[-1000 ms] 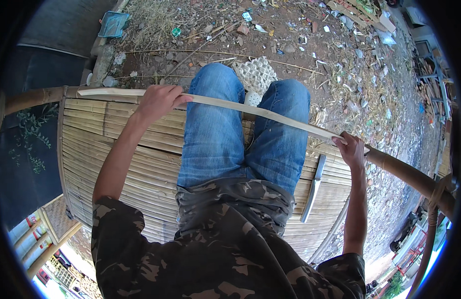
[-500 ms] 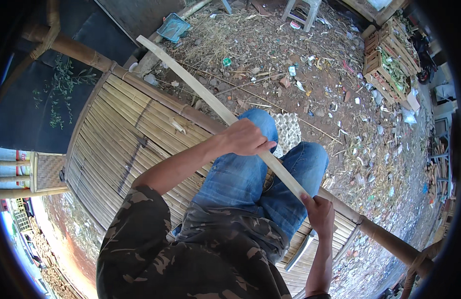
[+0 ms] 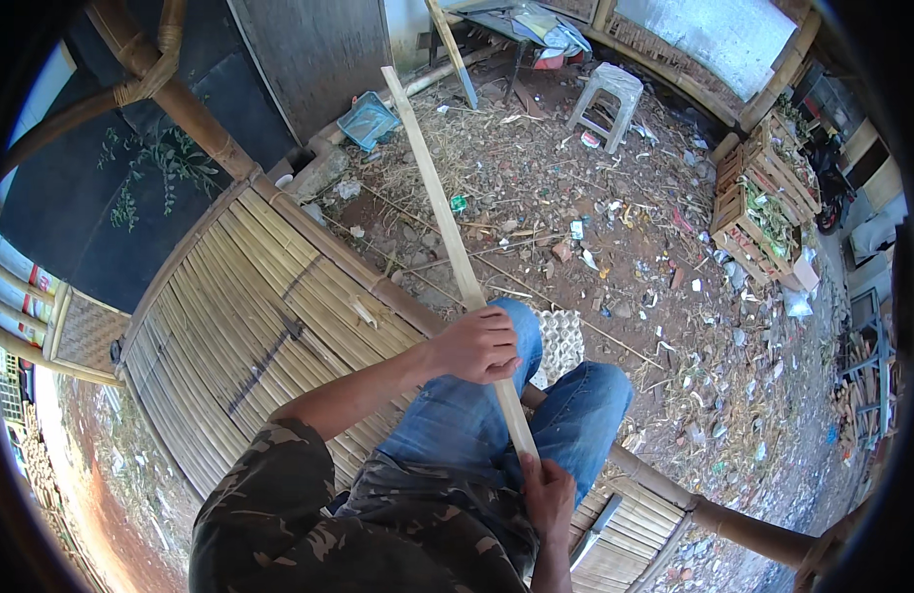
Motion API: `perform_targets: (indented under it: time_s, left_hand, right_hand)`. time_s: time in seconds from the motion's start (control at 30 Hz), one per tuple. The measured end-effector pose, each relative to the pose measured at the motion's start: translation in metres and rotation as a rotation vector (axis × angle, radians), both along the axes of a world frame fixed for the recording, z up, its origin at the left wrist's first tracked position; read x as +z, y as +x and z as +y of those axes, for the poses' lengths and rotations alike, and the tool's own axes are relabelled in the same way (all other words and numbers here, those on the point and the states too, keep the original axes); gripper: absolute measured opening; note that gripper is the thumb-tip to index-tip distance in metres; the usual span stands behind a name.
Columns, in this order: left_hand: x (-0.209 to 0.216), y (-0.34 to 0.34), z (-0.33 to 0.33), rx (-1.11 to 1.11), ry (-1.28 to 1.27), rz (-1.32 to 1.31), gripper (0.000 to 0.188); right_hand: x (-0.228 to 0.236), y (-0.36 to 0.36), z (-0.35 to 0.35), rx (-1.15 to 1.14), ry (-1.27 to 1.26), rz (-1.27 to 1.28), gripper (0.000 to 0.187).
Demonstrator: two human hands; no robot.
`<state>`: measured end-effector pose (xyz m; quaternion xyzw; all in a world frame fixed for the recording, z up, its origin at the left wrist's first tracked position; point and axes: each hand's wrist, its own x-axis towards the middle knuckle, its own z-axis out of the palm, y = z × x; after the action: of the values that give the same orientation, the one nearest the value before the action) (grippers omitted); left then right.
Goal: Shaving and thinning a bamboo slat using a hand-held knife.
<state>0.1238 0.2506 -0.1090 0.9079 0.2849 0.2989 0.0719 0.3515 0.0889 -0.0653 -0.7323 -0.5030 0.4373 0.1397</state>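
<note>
1. The left hand (image 3: 474,346) sits over the near part of a long, pale wooden strip (image 3: 437,203), back of the hand upward, knuckles toward the right. Its fingers (image 3: 498,343) are curled closed around the strip; its thumb cannot be made out.
2. The left forearm (image 3: 363,392) reaches far and right from the camouflage sleeve (image 3: 269,484), with the elbow bent and held out to the left.
3. The right hand (image 3: 549,496) is lower and nearer the body, closed on the strip's near end, one digit lying along it. How tightly its fingers press cannot be told.
4. The right forearm (image 3: 551,568) rises from the lower edge, nearly straight, close to the body.
5. The strip slants from near right to far left, crossing in front of the jeans (image 3: 447,420); its far end is free, beyond the edge of the bamboo desk (image 3: 219,326).
6. On the desk, right of the right hand, lies a long-bladed tool (image 3: 597,532), apart from both hands.
</note>
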Motion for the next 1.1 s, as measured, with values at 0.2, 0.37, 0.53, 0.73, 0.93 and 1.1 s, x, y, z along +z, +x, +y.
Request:
perform_targets:
  time_s: [0.2, 0.37, 0.53, 0.73, 0.93, 1.1]
  left_hand:
    - [-0.003, 0.002, -0.012, 0.829, -0.424, -0.912, 0.034]
    - [0.012, 0.021, -0.058, 0.3, -1.236, -1.448, 0.036]
    - [0.019, 0.013, -0.043, 0.448, -1.026, -1.392, 0.028]
    - [0.029, -0.008, -0.001, 0.494, -0.912, -1.504, 0.024]
    - [0.05, -0.039, 0.027, 0.757, -0.912, -1.41, 0.023]
    - [0.042, -0.065, 0.05, 0.735, -0.81, -1.446, 0.022]
  right_hand:
    - [-0.014, -0.003, -0.004, -0.039, 0.045, 0.075, 0.04]
    - [0.002, -0.031, 0.011, 0.079, 0.13, 0.329, 0.034]
    - [0.015, -0.047, 0.026, 0.237, 0.156, 0.471, 0.026]
    - [0.028, -0.069, 0.031, 0.301, -0.002, 0.704, 0.033]
    - [0.041, -0.076, 0.018, 0.328, 0.013, 0.629, 0.036]
    - [0.043, -0.068, 0.006, 0.342, -0.002, 0.698, 0.034]
